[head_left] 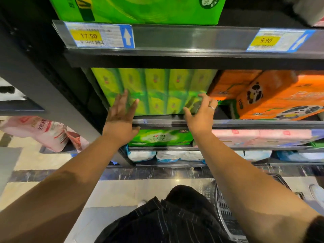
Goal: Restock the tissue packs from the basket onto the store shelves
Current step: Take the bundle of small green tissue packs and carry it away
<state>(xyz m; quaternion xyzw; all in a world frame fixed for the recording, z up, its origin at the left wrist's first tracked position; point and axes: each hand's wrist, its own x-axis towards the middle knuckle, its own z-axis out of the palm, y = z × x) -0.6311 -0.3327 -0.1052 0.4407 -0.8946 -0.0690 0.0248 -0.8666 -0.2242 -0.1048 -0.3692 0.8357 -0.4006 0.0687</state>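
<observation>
A large green multi-pack of tissues sits on the middle shelf, its front face toward me. My left hand lies flat against the pack's lower left with its fingers straight. My right hand, wearing a ring, presses the pack's lower right corner with its fingers spread and slightly bent. The dark wire basket stands on the floor at lower right, beside my legs; its contents are hidden.
Orange panda-print packs sit right of the green pack. A green box stands on the shelf above, with price tags 17.50 and 9.90. Lower shelves hold green, pink and white packs. Pink bags lie at left.
</observation>
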